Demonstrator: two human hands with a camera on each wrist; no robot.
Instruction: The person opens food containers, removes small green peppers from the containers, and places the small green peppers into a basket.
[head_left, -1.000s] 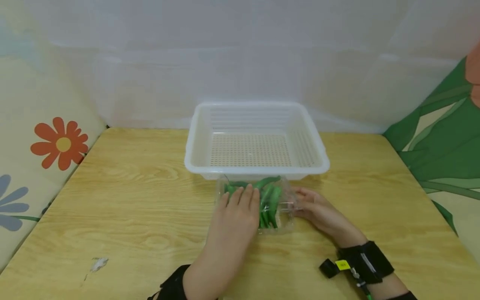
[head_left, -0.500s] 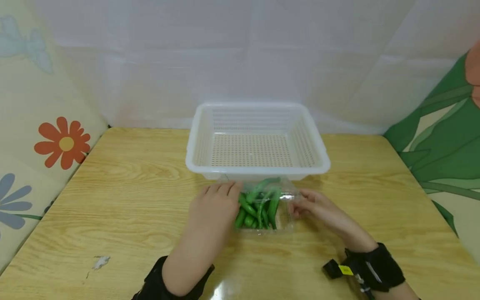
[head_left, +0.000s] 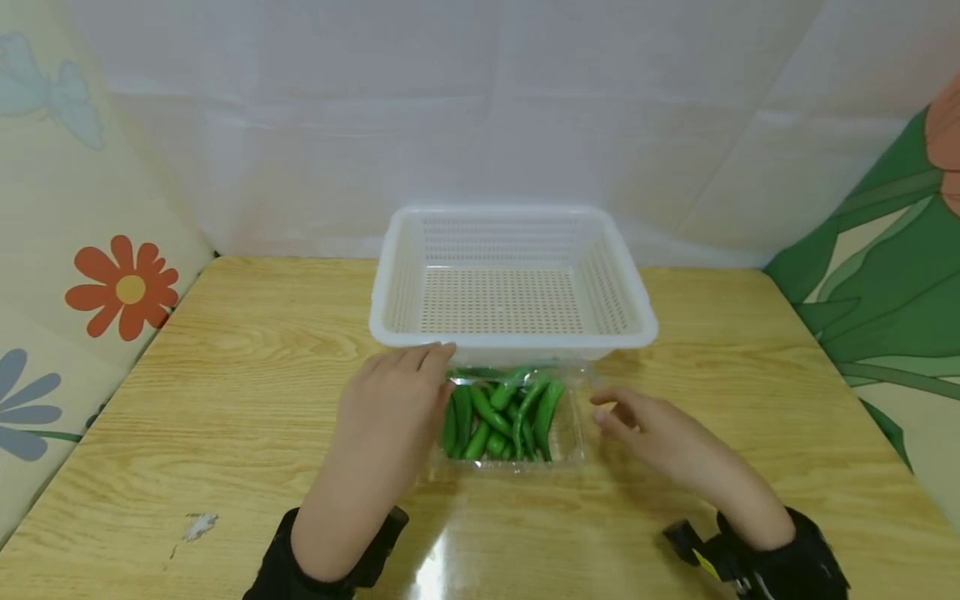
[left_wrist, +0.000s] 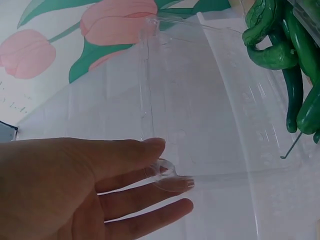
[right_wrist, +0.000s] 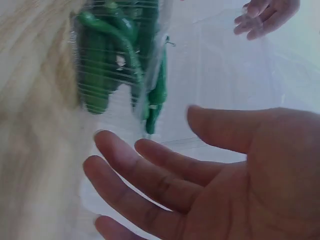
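Observation:
A clear plastic box (head_left: 568, 437) full of green chili peppers (head_left: 491, 421) sits on the table. Its see-through lid (left_wrist: 200, 110) stands raised on the side by the basket. With thumb and fingers, my left hand (head_left: 390, 408) pinches the tab at the lid's corner, as the left wrist view shows. My right hand (head_left: 648, 429) is just right of the box, fingers spread and loosely bent, holding nothing. In the right wrist view the peppers (right_wrist: 102, 65) show through the box's ribbed wall.
Directly behind the box stands a white slotted plastic basket (head_left: 517, 341) with nothing in it. The wooden table (head_left: 247, 400) has a pale worn patch at front left. A white sheet (head_left: 487, 108) hangs behind, with flower-patterned panels (head_left: 127, 287) at both sides.
The lid has swung up off the peppers and back toward the basket. My left hand has moved left with its corner. My right hand has come away from the box's right edge.

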